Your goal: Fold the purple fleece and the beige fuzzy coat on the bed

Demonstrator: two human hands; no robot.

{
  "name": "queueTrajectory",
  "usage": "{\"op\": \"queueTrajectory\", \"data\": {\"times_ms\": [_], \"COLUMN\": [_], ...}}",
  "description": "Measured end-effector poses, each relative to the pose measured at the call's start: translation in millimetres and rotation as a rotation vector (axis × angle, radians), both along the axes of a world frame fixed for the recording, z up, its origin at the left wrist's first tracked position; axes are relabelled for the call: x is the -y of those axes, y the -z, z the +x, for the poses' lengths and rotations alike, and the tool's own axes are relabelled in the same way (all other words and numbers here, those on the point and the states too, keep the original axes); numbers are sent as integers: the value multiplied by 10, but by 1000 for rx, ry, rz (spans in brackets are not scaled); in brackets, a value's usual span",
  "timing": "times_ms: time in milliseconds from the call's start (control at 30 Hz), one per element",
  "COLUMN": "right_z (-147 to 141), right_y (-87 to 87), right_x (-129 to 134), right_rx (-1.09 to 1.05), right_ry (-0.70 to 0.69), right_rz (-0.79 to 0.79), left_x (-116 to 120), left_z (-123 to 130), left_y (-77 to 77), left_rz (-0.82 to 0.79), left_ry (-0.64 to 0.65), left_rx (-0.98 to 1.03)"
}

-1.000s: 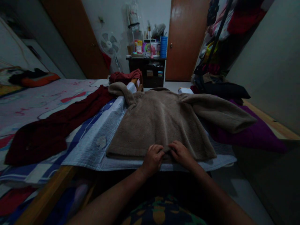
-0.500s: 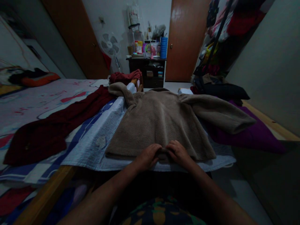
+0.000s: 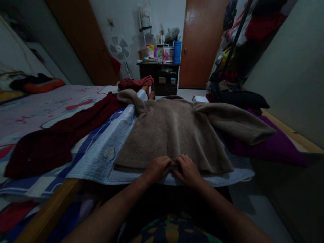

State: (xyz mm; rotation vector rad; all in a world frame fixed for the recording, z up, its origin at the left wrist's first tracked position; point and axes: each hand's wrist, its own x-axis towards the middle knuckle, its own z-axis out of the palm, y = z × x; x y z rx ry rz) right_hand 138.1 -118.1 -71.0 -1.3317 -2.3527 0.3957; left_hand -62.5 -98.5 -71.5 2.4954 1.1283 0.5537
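A brown fleece coat [image 3: 172, 131] lies spread out in front of me, its sleeves reaching to either side and its hem toward me. At the middle of the hem, my left hand [image 3: 159, 168] is closed on the edge of the cloth. Close beside it, almost touching, my right hand [image 3: 186, 170] also grips the hem, fingers over the top. Under the coat is a light blue quilted cloth [image 3: 98, 165], which shows along the near edge. The coat's far end, at the collar, is partly folded out of sight.
A dark red garment [image 3: 60, 135] lies on the bed [image 3: 37, 104] to the left. Purple cloth [image 3: 273, 145] and folded dark clothes [image 3: 240, 98] are at the right. A wooden bed rail [image 3: 50, 209] runs at lower left. A fan [image 3: 119, 48] stands at the back.
My right hand has shifted slightly left along the hem, closer to my left hand. The coat lies much as before.
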Motion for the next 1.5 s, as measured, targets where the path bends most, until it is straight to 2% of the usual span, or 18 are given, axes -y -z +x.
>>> {"op": "queueTrajectory", "data": {"times_ms": [100, 233, 300, 400, 500, 700, 867, 1000, 1167, 1333, 1433, 1500], "right_z": [-41, -44, -41, -45, -50, -34, 7, 48, 73, 49, 3, -9], "right_y": [-14, -15, 22, 104, 143, 83, 91, 194, 291, 255, 194, 132], "right_x": [-29, -44, -27, 6, 17, -21, 13, 31, 6, -21, -40, -52], "right_rx": [72, 37, -21, -97, -66, 47, 6, -29, -62, -67, -40, 8], "right_ry": [3, -22, -3, 2, -50, -93, -60, -64, -124, -141, -100, -93], "right_rz": [15, 45, 102, 268, 394, 433, 397, 356, 357, 320, 230, 174], "left_x": [-1, -32, -57, -84, -92, -90, -71, -57, -30, 8, -8, -29], "left_z": [-49, -211, -301, -373, -343, -228, -376, -603, -852, -979, -975, -964], "left_y": [-74, -160, -152, -103, -80, -104, -184, -239, -114, 15, 7, -40], "left_rz": [-29, -56, -48, -49, -37, 57, 128, 225, 198, 102, 83, 135], "left_ry": [35, 54, 29, -2, -29, -106, -213, -318, -368, -413, -399, -374], "left_rx": [37, 62, 37, 11, 8, -94, -261, -285, -166, -195, -227, -221]}}
